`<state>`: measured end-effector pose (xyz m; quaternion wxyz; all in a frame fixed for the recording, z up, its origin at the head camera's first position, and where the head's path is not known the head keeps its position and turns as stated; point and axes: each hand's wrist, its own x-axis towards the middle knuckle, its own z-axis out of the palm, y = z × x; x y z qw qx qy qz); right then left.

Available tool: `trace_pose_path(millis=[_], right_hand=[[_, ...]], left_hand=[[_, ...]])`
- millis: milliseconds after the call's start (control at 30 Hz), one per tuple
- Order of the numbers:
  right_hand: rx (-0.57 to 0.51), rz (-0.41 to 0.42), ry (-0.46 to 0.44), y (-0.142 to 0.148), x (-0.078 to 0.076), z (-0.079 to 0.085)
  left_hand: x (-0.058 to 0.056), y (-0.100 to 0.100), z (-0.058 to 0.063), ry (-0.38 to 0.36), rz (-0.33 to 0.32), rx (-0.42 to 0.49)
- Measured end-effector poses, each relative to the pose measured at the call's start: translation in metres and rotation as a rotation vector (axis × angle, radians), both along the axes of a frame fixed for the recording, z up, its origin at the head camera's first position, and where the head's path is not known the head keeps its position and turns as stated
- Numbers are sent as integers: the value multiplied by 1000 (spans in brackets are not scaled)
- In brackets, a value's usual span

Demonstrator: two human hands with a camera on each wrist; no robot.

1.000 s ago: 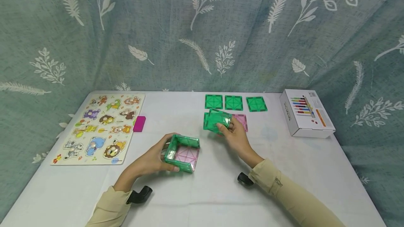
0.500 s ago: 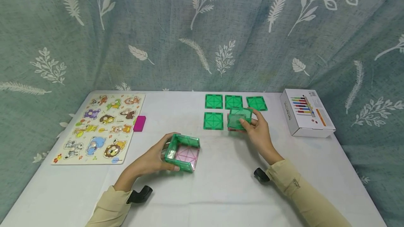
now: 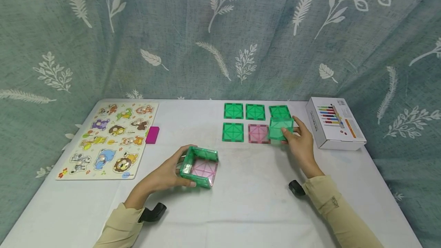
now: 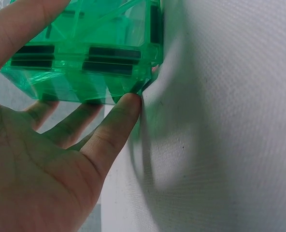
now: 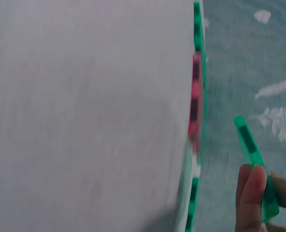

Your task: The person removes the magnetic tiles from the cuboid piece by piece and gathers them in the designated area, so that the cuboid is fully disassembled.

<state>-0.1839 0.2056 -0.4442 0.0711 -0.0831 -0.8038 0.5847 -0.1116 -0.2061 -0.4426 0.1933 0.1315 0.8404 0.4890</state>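
Note:
My left hand (image 3: 165, 173) holds the left side of a small open-topped box (image 3: 204, 153) of clear green magnetic tiles, thumb at the front wall and fingers behind. A pink tile (image 3: 204, 169) forms its floor. In the left wrist view, fingertips press the green wall (image 4: 104, 58) close to the tablecloth. My right hand (image 3: 302, 146) pinches a green square magnetic tile (image 3: 280, 127) between thumb and fingers, overlapping the back-right green tile (image 3: 280, 111). The right wrist view shows this tile (image 5: 249, 140) edge-on, raised off the table.
Two more green tiles (image 3: 233, 110) lie in the back row. Before them are a green tile (image 3: 232, 132) and a pink tile (image 3: 258, 133). An animal puzzle board (image 3: 77, 146) lies left, a magenta block (image 3: 152, 135) at its edge. A white box (image 3: 335, 123) stands right.
My right hand has carried the green tile rightward, past the front green tile and the pink tile, uncovering both. My left hand and the box have stayed in place.

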Motion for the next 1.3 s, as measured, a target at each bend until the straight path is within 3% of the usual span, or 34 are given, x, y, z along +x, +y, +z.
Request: trace_pose_path(millis=[200, 400, 867, 1300], right_hand=[[102, -59, -84, 16, 0, 2], [135, -77, -111, 25, -4, -4], [116, -101, -148, 30, -13, -18], [135, -87, -175, 33, -15, -21]], left_hand=[[-1, 0, 2, -13, 7, -5], [-1, 0, 2, -17, 0, -1], [-1, -1, 0, -4, -8, -5], [-1, 0, 1, -12, -6, -5]])
